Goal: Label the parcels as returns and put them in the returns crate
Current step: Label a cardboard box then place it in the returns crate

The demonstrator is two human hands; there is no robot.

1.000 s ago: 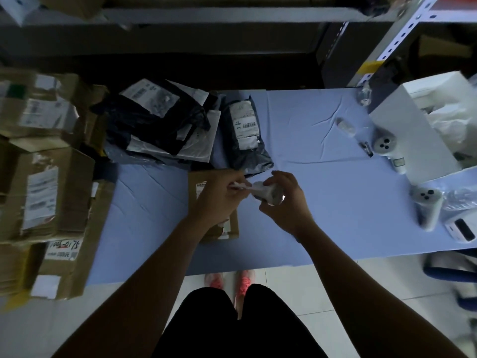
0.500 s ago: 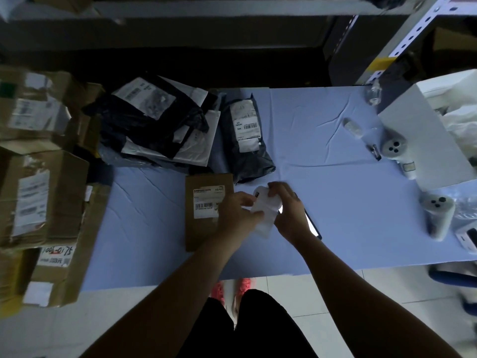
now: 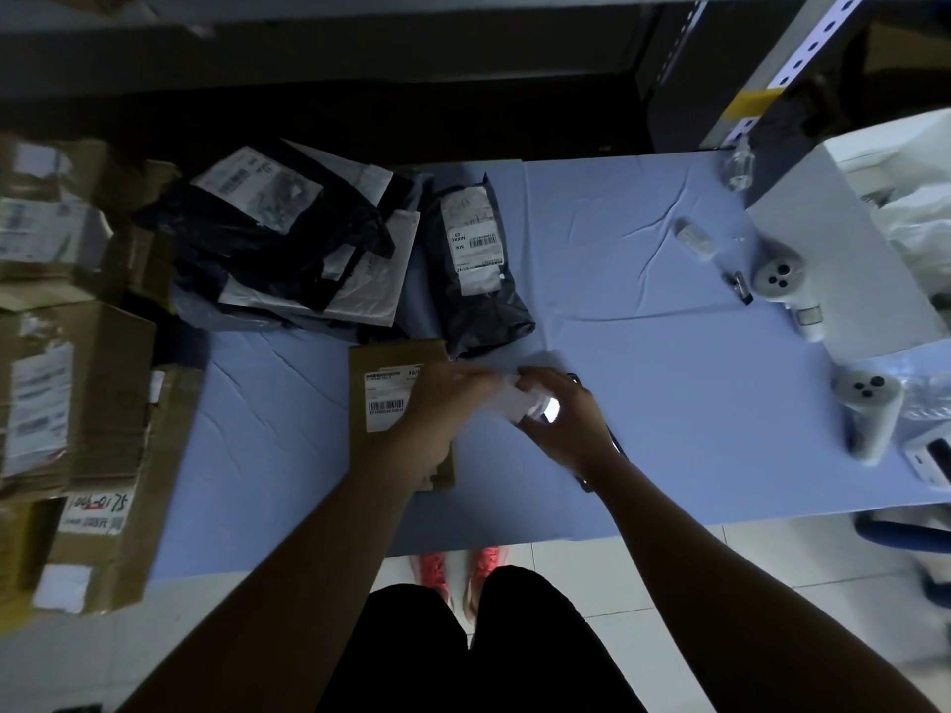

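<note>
Over a dim blue surface (image 3: 694, 429), left hand (image 3: 442, 414) and right hand (image 3: 566, 429) pinch in their fingers a limp, light label (image 3: 507, 406), probably best held by its edges.

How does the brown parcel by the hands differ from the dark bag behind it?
The brown parcel is flat cardboard; the dark bag is wrinkled plastic. The brown parcel lies nearer the person, the dark bag farther back. The left hand, pinching a white slip with the right hand, hides part of the brown parcel; nothing covers the dark bag. Both lie on the blue table and bear white barcode labels.
</note>
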